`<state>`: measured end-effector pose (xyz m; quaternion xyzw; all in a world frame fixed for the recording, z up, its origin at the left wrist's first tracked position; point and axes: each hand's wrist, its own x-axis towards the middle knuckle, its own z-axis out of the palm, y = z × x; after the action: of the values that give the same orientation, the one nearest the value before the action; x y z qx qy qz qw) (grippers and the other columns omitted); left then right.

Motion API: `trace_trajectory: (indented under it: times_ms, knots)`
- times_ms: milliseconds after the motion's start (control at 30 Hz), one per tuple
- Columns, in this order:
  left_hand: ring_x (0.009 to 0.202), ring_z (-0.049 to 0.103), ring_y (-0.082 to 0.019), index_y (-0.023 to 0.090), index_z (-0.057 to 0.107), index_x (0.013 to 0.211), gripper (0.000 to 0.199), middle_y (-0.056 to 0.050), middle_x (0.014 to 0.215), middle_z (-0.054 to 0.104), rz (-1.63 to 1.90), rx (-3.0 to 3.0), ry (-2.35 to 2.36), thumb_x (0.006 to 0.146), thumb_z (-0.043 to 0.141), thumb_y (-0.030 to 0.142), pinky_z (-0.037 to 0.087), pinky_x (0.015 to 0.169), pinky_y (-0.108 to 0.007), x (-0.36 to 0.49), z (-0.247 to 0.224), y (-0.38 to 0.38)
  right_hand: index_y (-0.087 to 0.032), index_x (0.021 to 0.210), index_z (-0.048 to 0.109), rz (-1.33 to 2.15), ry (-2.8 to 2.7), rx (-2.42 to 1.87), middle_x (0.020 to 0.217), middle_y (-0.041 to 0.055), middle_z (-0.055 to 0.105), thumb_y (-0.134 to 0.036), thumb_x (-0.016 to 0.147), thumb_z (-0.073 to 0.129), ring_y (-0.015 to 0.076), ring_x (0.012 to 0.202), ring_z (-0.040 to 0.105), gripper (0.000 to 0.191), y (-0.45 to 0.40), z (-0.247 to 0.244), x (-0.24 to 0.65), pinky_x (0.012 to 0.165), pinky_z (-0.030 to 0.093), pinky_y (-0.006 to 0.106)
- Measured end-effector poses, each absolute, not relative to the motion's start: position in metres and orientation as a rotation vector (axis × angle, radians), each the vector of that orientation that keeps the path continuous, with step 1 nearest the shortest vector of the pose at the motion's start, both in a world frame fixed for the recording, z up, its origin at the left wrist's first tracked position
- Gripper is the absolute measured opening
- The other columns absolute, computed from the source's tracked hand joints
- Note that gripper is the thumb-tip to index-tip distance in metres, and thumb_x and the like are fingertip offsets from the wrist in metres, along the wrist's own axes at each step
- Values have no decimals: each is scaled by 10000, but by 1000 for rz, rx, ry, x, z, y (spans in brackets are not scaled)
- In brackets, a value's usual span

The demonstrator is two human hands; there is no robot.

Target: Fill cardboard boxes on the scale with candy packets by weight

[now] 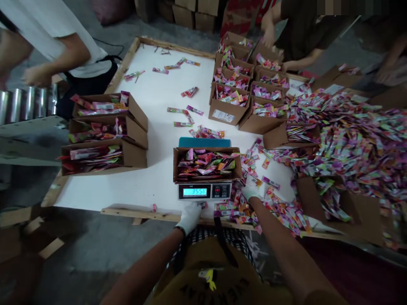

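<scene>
Scale (pixel 204 191) sits near the front edge of the white table (pixel 155 178), display (pixel 195 192) lit, digits look like 3558. Weighed carton (pixel 175 166) rests on it, open top up, long side across, filled with shiny pink, purple, green and orange packets (pixel 208 163). Teal panel (pixel 204 142) shows just behind the carton.

Left hand (pixel 190 215), white glove, is at the table's front edge just below the scale. Small packet (pixel 202 205) lies at its fingertips; can't tell if it's pinched or only touched. Right hand (pixel 251 190), also white-gloved, reaches in among loose packets (pixel 241 210) right of the scale. Fingers partly lost in the clutter, so can't tell whether it's grasping any.

Left side of table: three filled cartons (pixel 136 156) in a row, front to back. Far right: two columns of filled cartons (pixel 224 114), nearest one labelled. Tilted carton (pixel 275 136) with packets in it lies between those and the big heap (pixel 356 140) on the right. Open carton (pixel 308 197), partly filled, is at front right. A few strays are scattered across the far middle.

Co-worker in white (pixel 73 48) stands at left by a roller conveyor (pixel 30 101). Co-worker in dark top (pixel 305 29) has hands at the far cartons.
</scene>
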<state>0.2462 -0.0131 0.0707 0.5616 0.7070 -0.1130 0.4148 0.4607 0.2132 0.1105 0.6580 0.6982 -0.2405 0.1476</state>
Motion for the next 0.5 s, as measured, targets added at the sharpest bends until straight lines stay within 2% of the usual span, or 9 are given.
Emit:
trace_trajectory:
  times_ms: [167, 267, 367, 467, 500]
  knots:
    - [1053, 658, -207, 111, 656, 1137, 315, -106, 1145, 674, -317, 1474, 1774, 959, 640, 371, 578, 952, -434, 246, 82, -9, -147, 1026, 747, -880, 2020, 1797, 926, 104, 770, -224, 719, 622, 256, 932, 698, 341, 241, 151, 479, 880, 548, 340]
    - [997, 674, -207, 113, 664, 1116, 199, -114, 1104, 694, -179, 1606, 1734, 973, 555, 198, 574, 907, -397, 238, 119, -17, -181, 913, 757, -1050, 2103, 1715, 798, 45, 753, -259, 702, 671, 237, 799, 685, 241, 265, 210, 496, 777, 582, 347]
    - [959, 685, -215, 160, 671, 1118, 287, -112, 1071, 711, 8, 1763, 1666, 956, 444, 94, 565, 864, -368, 216, 181, -18, -215, 960, 766, -1232, 2224, 1605, 861, 15, 767, -342, 693, 756, 223, 815, 691, 296, 283, 288, 495, 775, 600, 341]
    - [1041, 659, -220, 205, 665, 1131, 308, -107, 1147, 687, 228, 1974, 1650, 957, 430, 108, 545, 931, -382, 183, 257, 6, -188, 1016, 768, -1468, 2415, 1324, 903, 21, 766, -437, 723, 810, 209, 824, 703, 387, 286, 361, 458, 776, 600, 321]
    - [1003, 657, -225, 202, 667, 1112, 288, -110, 1133, 683, 322, 2109, 1673, 952, 445, 111, 548, 889, -384, 172, 280, 20, -179, 1039, 766, -1550, 2503, 1187, 911, 24, 765, -454, 752, 808, 200, 823, 706, 400, 284, 378, 437, 779, 600, 314]
